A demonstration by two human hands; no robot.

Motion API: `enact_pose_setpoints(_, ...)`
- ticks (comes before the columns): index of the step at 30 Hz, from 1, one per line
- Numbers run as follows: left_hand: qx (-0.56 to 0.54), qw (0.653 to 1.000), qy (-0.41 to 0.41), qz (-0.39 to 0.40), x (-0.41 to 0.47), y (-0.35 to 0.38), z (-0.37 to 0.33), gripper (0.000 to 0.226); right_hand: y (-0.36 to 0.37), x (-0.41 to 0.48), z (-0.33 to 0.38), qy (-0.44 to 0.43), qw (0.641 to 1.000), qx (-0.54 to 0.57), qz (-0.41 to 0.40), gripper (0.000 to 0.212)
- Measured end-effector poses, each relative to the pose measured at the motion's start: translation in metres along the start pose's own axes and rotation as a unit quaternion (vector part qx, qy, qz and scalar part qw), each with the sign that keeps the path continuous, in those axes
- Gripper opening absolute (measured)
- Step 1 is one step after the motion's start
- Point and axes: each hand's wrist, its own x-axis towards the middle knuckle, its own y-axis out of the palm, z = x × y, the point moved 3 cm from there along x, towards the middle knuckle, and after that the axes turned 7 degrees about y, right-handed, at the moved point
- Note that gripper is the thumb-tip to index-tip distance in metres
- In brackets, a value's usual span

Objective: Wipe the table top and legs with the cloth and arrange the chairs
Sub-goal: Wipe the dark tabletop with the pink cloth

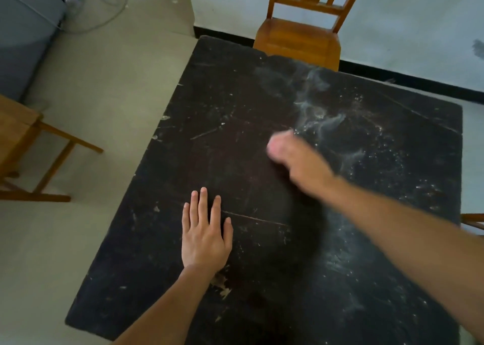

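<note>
A dark, scratched wooden table (235, 104) fills the view, with white dust smeared over its right half (322, 119). My left hand (205, 229) lies flat on the table near the front left, fingers spread and holding nothing. My right hand (290, 153) is blurred over the table's middle, curled into a fist beside the dust. A dark blurred cloth (301, 214) trails from that fist and hides the scratches under it. A wooden chair (298, 38) stands at the far edge, its seat touching the table.
A second wooden chair (18, 140) stands on the pale floor to the left, apart from the table. Part of a third chair (472, 220) shows at the right edge. A grey cabinet (23, 30) and loose cables (104, 7) lie at the far left, and a white wall (406, 30) is behind.
</note>
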Motion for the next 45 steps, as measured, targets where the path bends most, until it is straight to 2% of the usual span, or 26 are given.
enact_pose_setpoints(2, 0.008, 1.000, 0.000, 0.005, -0.001, 0.001, -0.001, 0.059, -0.043, 0.044, -0.039, 0.158, 0.985, -0.049, -0.039, 0.043)
enact_pose_setpoints(4, 0.005, 1.000, 0.001, 0.013, -0.002, 0.002, 0.000, 0.059, -0.065, 0.054, -0.043, 0.212, 0.971, -0.085, -0.067, 0.053)
enact_pose_setpoints(5, -0.002, 1.000, 0.001, 0.016, -0.002, 0.001, 0.001, 0.059, -0.065, 0.048, -0.031, 0.185, 0.975, -0.094, -0.078, 0.056)
enact_pose_setpoints(7, -0.019, 1.000, 0.014, 0.011, 0.005, -0.005, 0.000, 0.058, -0.048, 0.014, -0.005, 0.068, 0.989, -0.094, -0.087, 0.055)
enact_pose_setpoints(8, -0.026, 0.999, 0.025, 0.006, 0.015, -0.010, -0.003, 0.057, -0.033, -0.010, 0.005, 0.012, 0.993, -0.094, -0.069, 0.057)
enact_pose_setpoints(10, -0.034, 0.998, 0.041, -0.017, 0.045, -0.023, -0.013, 0.053, -0.001, -0.060, 0.022, -0.058, 0.992, -0.109, 0.027, 0.065)
enact_pose_setpoints(11, -0.040, 0.998, 0.043, -0.028, 0.064, -0.030, -0.018, 0.051, 0.009, -0.078, 0.025, -0.076, 0.988, -0.117, 0.065, 0.066)
enact_pose_setpoints(13, -0.051, 0.997, 0.044, -0.032, 0.105, -0.039, -0.030, 0.050, 0.016, -0.081, 0.013, -0.088, 0.984, -0.130, 0.088, 0.065)
enact_pose_setpoints(14, -0.055, 0.997, 0.041, -0.028, 0.123, -0.039, -0.035, 0.052, 0.012, -0.066, -0.001, -0.069, 0.987, -0.129, 0.060, 0.066)
enact_pose_setpoints(16, -0.054, 0.998, 0.025, -0.025, 0.146, -0.034, -0.042, 0.054, -0.014, -0.018, -0.043, 0.052, 0.993, -0.102, -0.024, 0.063)
enact_pose_setpoints(18, -0.037, 0.999, 0.013, -0.026, 0.153, -0.028, -0.044, 0.056, -0.053, 0.026, -0.090, 0.213, 0.971, -0.093, -0.060, 0.054)
enact_pose_setpoints(20, -0.027, 0.999, 0.013, -0.032, 0.154, -0.023, -0.045, 0.057, -0.081, 0.046, -0.105, 0.270, 0.953, -0.096, -0.101, 0.050)
enact_pose_setpoints(21, -0.026, 0.999, 0.014, -0.033, 0.155, -0.022, -0.045, 0.057, -0.083, 0.047, -0.100, 0.261, 0.953, -0.097, -0.122, 0.050)
enact_pose_setpoints(23, -0.025, 0.999, 0.015, -0.037, 0.155, -0.022, -0.045, 0.056, -0.062, 0.034, -0.071, 0.163, 0.974, -0.072, -0.137, 0.048)
enact_pose_setpoints(25, -0.024, 0.999, 0.014, -0.041, 0.156, -0.023, -0.046, 0.055, -0.021, 0.006, -0.034, 0.014, 0.995, -0.039, -0.085, 0.046)
enact_pose_setpoints(27, -0.019, 0.999, 0.010, -0.037, 0.155, -0.023, -0.046, 0.055, 0.005, -0.007, -0.022, -0.067, 0.995, -0.075, 0.007, 0.051)
enact_pose_setpoints(28, -0.018, 0.999, 0.011, -0.037, 0.155, -0.022, -0.046, 0.054, 0.003, 0.002, -0.034, -0.073, 0.994, -0.083, 0.011, 0.053)
enact_pose_setpoints(29, -0.016, 0.999, 0.011, -0.039, 0.156, -0.021, -0.045, 0.054, -0.007, 0.020, -0.052, -0.036, 0.997, -0.072, -0.016, 0.054)
enact_pose_setpoints(32, -0.007, 0.999, 0.009, -0.051, 0.158, -0.021, -0.044, 0.057, -0.067, 0.082, -0.120, 0.183, 0.975, -0.075, -0.097, 0.043)
enact_pose_setpoints(34, -0.002, 0.998, 0.013, -0.053, 0.157, -0.020, -0.044, 0.059, -0.096, 0.096, -0.138, 0.262, 0.954, -0.084, -0.122, 0.033)
enact_pose_setpoints(35, 0.000, 0.998, 0.013, -0.054, 0.158, -0.020, -0.044, 0.059, -0.098, 0.095, -0.132, 0.250, 0.955, -0.089, -0.133, 0.037)
enact_pose_setpoints(37, 0.002, 0.998, 0.010, -0.054, 0.158, -0.020, -0.043, 0.059, -0.077, 0.077, -0.098, 0.145, 0.979, -0.068, -0.126, 0.046)
enact_pose_setpoints(40, 0.012, 0.999, 0.008, -0.052, 0.158, -0.022, -0.046, 0.058, -0.020, 0.043, -0.052, -0.028, 0.998, -0.061, -0.005, 0.059)
enact_pose_setpoints(42, 0.014, 0.999, 0.008, -0.051, 0.158, -0.021, -0.045, 0.057, -0.007, 0.047, -0.051, -0.077, 0.992, -0.079, 0.055, 0.060)
enact_pose_setpoints(43, 0.014, 0.998, 0.010, -0.054, 0.159, -0.021, -0.044, 0.056, -0.014, 0.063, -0.065, -0.059, 0.995, -0.067, 0.036, 0.057)
enact_pose_setpoints(45, 0.013, 0.998, 0.012, -0.060, 0.159, -0.019, -0.043, 0.055, -0.049, 0.104, -0.106, 0.074, 0.995, -0.051, -0.049, 0.043)
